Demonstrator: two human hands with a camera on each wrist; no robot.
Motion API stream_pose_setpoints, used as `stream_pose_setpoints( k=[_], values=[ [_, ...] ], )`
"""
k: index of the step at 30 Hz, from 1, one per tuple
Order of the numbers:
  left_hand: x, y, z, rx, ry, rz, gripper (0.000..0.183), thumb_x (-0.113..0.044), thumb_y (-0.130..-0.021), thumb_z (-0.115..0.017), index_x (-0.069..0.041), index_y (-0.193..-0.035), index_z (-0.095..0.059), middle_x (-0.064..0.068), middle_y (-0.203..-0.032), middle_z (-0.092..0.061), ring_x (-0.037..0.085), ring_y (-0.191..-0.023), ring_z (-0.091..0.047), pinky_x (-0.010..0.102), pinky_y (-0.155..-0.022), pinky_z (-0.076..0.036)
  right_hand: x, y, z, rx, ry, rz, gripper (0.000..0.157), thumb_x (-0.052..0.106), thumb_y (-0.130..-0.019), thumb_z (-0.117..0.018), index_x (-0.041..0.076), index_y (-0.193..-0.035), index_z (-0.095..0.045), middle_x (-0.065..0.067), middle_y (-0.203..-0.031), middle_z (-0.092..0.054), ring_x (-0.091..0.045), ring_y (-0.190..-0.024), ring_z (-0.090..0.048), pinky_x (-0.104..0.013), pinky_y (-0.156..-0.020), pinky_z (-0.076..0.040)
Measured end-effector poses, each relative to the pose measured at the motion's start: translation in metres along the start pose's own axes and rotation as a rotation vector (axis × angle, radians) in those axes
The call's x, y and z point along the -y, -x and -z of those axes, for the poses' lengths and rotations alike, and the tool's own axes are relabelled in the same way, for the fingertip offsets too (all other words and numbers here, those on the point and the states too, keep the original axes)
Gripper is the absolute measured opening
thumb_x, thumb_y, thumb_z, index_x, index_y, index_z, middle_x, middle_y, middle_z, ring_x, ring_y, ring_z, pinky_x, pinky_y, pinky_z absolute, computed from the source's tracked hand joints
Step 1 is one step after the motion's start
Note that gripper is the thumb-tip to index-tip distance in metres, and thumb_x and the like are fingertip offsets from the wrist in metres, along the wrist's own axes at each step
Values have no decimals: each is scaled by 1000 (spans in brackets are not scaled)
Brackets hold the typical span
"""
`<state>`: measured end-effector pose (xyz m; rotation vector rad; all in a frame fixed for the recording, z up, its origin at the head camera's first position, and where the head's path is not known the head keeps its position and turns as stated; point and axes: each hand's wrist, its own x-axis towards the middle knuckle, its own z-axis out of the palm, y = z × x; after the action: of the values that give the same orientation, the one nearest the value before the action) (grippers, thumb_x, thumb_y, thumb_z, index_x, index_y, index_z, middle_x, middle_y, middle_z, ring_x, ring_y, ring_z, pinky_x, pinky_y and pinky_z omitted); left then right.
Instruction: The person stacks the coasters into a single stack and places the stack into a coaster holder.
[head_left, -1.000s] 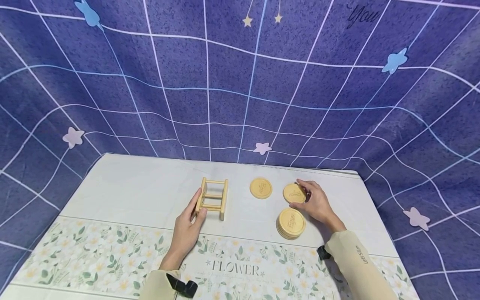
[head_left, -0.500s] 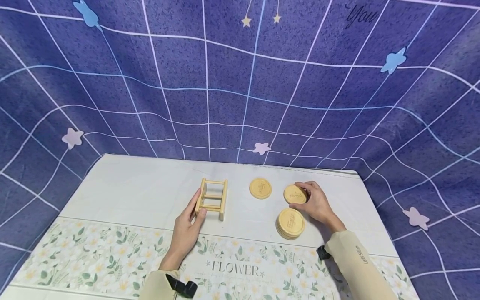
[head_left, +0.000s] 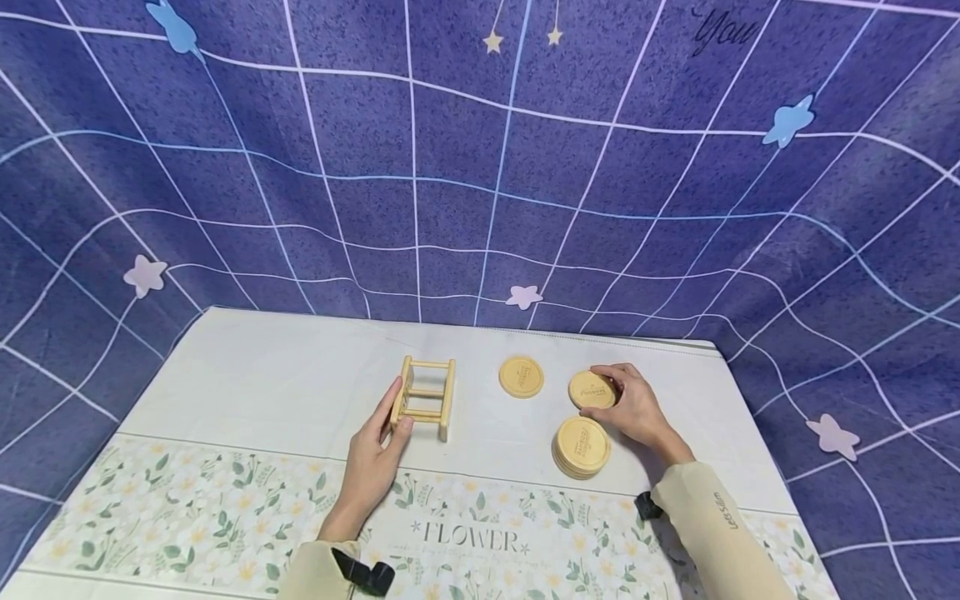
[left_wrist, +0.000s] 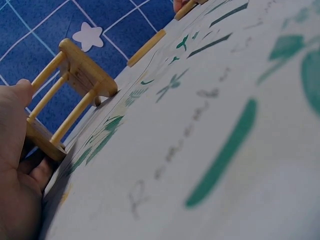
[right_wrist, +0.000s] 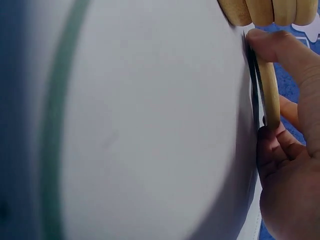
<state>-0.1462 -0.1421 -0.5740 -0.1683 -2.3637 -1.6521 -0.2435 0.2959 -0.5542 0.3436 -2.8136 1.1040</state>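
A small wooden coaster rack (head_left: pixel 448 400) with side panels and round rungs stands left of centre. My left hand (head_left: pixel 375 458) grips its left panel, thumb at the near side, and the left wrist view shows the rungs of the rack (left_wrist: pixel 90 70) up close. Over to the right, my right hand (head_left: pixel 633 408) holds a round wooden coaster (head_left: pixel 591 389) by its edge between thumb and fingers. In the right wrist view this coaster (right_wrist: pixel 271 95) appears edge-on, close to the tabletop. A stack of several coasters (head_left: pixel 582 446) sits just nearer to me.
One loose coaster (head_left: pixel 521 377) lies flat between the rack and the right hand. The white table cover (head_left: pixel 285 367) has a flowered band along its front. A blue patterned curtain (head_left: pixel 465 192) hangs behind and at both sides.
The coaster in my right hand has shifted slightly to the right, and its engraving appears turned. The left hand, rack, stack and loose coaster stay put.
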Motion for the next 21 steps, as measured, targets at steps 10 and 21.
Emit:
stream_pose_setpoints(
  k=[10, 21],
  values=[
    [1, -1, -1, 4, 14, -2, 64, -20, -115, -64, -22, -174, -40, 8, -176, -42, 31, -161, -42, 5, -123, -30, 2, 3, 2, -4, -4, 9, 76, 16, -74, -104, -1, -141, -72, -21, -129, -65, -29, -107, -61, -28, -88, -50],
    [0, -1, -1, 4, 20, 1, 64, -20, -115, -63, -20, -174, -40, 7, -176, -42, 31, -161, -42, 5, -123, -30, 4, 8, 7, -25, -70, 3, 76, 18, -77, -104, 0, -143, -71, -21, -133, -64, -28, -111, -60, -23, -90, -49]
  ],
)
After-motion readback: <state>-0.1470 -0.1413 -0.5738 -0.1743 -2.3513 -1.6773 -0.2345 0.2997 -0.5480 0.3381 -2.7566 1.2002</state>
